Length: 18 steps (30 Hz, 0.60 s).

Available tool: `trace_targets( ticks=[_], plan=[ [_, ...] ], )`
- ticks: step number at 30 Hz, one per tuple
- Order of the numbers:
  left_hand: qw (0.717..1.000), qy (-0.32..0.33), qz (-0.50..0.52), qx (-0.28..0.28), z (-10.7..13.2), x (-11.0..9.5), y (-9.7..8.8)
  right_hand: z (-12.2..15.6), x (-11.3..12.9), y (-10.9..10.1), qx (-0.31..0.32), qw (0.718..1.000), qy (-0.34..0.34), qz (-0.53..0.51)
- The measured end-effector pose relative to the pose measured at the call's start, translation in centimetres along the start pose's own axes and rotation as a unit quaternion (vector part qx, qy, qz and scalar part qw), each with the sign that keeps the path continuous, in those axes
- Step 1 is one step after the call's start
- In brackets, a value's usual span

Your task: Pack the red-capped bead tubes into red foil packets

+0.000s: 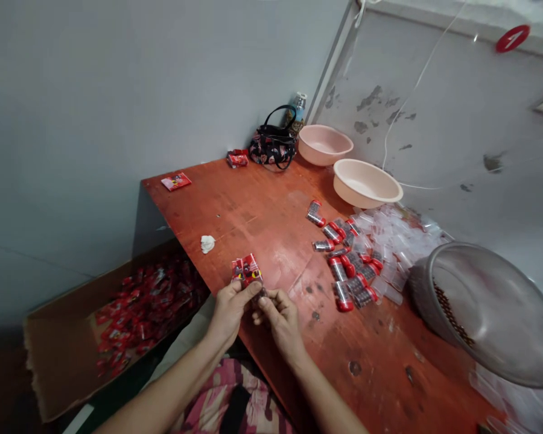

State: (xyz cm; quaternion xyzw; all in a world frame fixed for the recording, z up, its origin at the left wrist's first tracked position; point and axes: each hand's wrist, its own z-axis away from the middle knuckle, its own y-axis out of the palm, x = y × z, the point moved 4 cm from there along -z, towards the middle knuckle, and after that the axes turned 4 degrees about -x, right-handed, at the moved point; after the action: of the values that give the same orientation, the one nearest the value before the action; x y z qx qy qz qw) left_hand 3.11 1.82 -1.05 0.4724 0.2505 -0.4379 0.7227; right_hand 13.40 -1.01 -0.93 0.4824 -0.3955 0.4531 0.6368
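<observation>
Over the table's near edge, my left hand [230,310] is closed on red printed packets [248,267], which stick up beyond its fingers. Right beside it, the fingertips of my right hand [281,319] are pinched together at a small dark piece [259,295] between the two hands. Fingers cover most of that piece, so its kind does not show clearly. To the right of my hands lies a loose group of clear tubes with red caps [342,295], filled with dark little balls. Behind them is a heap of clear empty tubes [389,229].
A large grey basin [489,301] with brown balls stands tilted at the right. Two pale basins [366,184], a flowered handbag [271,144] and a bottle [300,105] are at the back. Lower left, a cardboard box [57,355] holds red packets. White crumpled tissue [207,243] lies left.
</observation>
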Motion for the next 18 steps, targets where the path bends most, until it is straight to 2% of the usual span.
trace_targets(
  ticks=[2, 6, 9, 13, 15, 16, 18],
  plan=[
    [1.000, 0.004, 0.006, 0.009, 0.2, 0.1, 0.0, -0.1, -0.3, 0.2, -0.005, 1.000, 0.014, -0.020],
    [0.995, -0.031, 0.055, 0.075, 0.8, 0.7, 0.4, -0.6, -0.9, 0.1, -0.005, 0.992, 0.084, -0.096],
    [0.989, -0.053, 0.071, 0.119, 1.2, 0.9, 0.6, -1.0, -0.9, 0.0, -0.004, 0.986, 0.112, -0.123],
    [0.978, -0.078, 0.038, 0.189, 1.7, -0.3, 0.1, -1.5, -0.5, 1.1, 0.050, 0.983, 0.120, -0.133],
    [0.980, -0.082, 0.027, 0.180, 1.8, -1.2, -1.1, -1.6, -0.2, 2.2, 0.092, 0.981, 0.125, -0.114],
    [0.985, -0.077, 0.034, 0.153, 1.8, -1.7, -2.1, -1.7, -0.1, 2.7, 0.115, 0.980, 0.129, -0.100],
    [0.994, -0.030, 0.087, 0.054, 1.7, -2.9, -4.7, -1.7, 0.3, 3.3, 0.149, 0.978, 0.128, -0.077]
  ],
)
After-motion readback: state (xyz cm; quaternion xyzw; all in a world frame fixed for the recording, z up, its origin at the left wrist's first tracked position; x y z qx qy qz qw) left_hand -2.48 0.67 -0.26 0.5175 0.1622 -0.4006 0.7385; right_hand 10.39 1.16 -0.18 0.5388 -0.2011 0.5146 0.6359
